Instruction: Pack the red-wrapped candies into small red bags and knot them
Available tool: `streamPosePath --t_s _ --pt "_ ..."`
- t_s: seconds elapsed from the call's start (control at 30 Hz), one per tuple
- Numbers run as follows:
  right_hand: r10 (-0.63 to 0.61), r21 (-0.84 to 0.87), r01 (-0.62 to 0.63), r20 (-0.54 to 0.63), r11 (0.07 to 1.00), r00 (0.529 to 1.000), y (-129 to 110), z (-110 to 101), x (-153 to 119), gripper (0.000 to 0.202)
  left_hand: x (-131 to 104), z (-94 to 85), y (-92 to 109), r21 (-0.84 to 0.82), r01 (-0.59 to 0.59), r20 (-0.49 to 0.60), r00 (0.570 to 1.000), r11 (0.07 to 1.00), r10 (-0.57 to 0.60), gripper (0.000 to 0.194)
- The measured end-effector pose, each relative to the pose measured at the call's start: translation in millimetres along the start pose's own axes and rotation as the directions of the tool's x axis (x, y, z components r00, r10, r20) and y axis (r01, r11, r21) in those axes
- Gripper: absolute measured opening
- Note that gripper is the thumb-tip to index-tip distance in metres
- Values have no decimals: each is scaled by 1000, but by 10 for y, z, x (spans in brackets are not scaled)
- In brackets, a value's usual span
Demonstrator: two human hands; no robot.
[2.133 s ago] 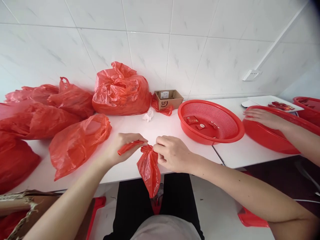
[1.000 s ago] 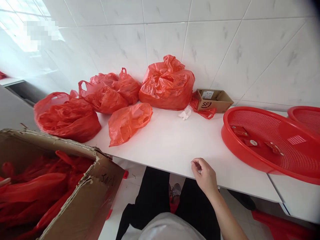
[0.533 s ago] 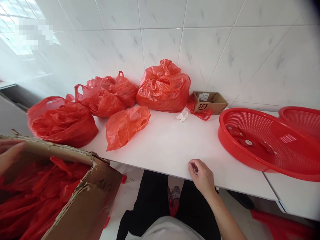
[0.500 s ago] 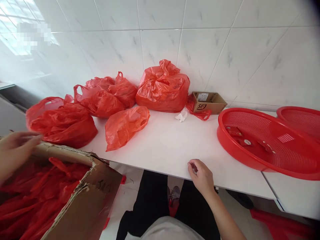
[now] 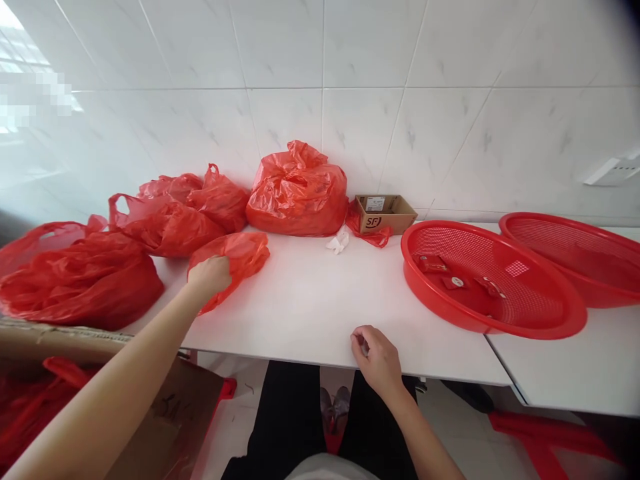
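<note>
My left hand [image 5: 210, 275] is at a thin red plastic bag [image 5: 247, 257] lying flat on the white table. Its fingers are curled into the bag's near left part, and the fingertips are hidden behind the back of the hand. At the table's front edge rests my right hand [image 5: 377, 357], loosely closed, with nothing visible in it. Below my left forearm stands a cardboard box [image 5: 165, 407] with red plastic bags [image 5: 30, 407] inside.
Full red bags [image 5: 85, 277] line the left side, and a large tied one [image 5: 297, 193] leans near the wall. A small carton [image 5: 385, 217] and crumpled white tissue [image 5: 339, 241] are beside it. Right are red baskets [image 5: 450, 317], the nearer holding several small red packets [image 5: 433, 263].
My left hand has moved from the cardboard box's rim forward and right to the flat plastic bag. The view has turned right. My right hand has stayed at the table edge.
</note>
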State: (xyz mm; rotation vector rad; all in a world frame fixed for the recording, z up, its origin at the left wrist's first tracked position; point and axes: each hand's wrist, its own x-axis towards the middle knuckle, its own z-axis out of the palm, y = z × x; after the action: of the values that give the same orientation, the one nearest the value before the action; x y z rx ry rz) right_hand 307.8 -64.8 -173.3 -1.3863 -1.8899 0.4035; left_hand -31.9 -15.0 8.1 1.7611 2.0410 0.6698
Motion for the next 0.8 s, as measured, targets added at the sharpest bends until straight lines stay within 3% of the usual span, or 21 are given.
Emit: streamPosePath --t_s 0.07,0.13,0.23,0.33,0.4,0.47,0.57,0.63,0.7,0.77,0.8 --pt "62 140 -63 13 988 998 -143 -107 84 16 53 13 133 59 -24 11 1000 998 23 37" --pt "57 286 -51 -16 957 998 -401 -296 199 17 72 82 337 100 -59 57 997 993 54 50" --pt "-159 347 200 -142 916 977 -894 -612 400 17 30 216 669 88 -99 197 977 991 80 62" --pt "-351 342 370 -118 864 929 -1209 -750 601 25 -81 276 879 -59 -129 321 937 990 141 61" --pt "-377 263 375 -43 889 925 -1207 -721 709 26 -164 256 910 -292 -107 366 905 950 215 55" --pt "-327 148 313 76 938 942 -1074 -674 766 27 -226 219 863 -538 4 385 890 843 242 51" --pt "-149 74 134 287 988 946 -845 -741 731 32 -243 242 717 -685 200 411 900 701 145 58" --pt "-118 167 56 396 984 911 -783 -920 666 32 -219 359 630 -690 260 424 902 676 86 62" --pt "-233 389 28 491 921 839 -791 -1178 627 29 -204 535 596 -683 270 438 895 679 85 59" --pt "-374 606 -5 498 795 782 -792 -1472 666 26 -226 714 626 -703 305 480 870 643 111 57" --pt "-390 652 -12 468 758 793 -758 -1619 723 26 -252 787 659 -716 344 510 852 608 117 58"
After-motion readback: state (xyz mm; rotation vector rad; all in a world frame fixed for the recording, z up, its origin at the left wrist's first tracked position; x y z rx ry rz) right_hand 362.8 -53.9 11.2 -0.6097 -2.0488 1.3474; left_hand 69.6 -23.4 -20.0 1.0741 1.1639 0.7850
